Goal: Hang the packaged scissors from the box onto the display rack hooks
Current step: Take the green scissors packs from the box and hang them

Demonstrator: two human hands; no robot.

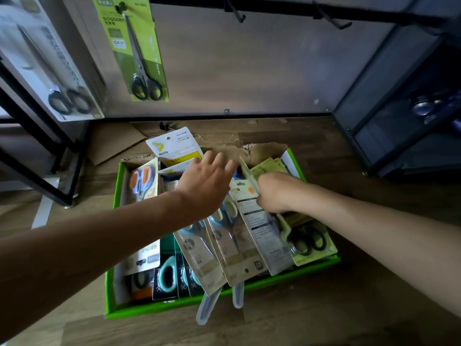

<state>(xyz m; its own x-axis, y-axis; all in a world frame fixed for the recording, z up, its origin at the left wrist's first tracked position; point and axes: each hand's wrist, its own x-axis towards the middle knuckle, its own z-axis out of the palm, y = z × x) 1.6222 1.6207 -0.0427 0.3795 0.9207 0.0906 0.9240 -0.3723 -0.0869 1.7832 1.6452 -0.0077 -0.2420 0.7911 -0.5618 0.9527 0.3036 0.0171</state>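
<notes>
A green cardboard box [174, 304] on the floor holds several packaged scissors. My left hand [207, 181] reaches over the box with straight fingers that touch the tops of the upright packs at the back. My right hand [274, 193] has its fingers curled around a pale green scissors pack [311, 248] at the box's right side, next to a white-backed pack [262, 228]. On the rack above, a green pack with black-handled scissors [139, 51] hangs from a hook, and a larger grey pack [47, 66] hangs at the far left. Two bare hooks [237, 13] [334, 20] stick out from the top bar.
The rack's black frame legs [37, 156] stand at the left. A dark shelf unit [399, 108] stands at the right. Flat cardboard pieces [112, 143] lie on the wooden floor behind the box. Two clear blade covers [207, 308] stick out over the box's front edge.
</notes>
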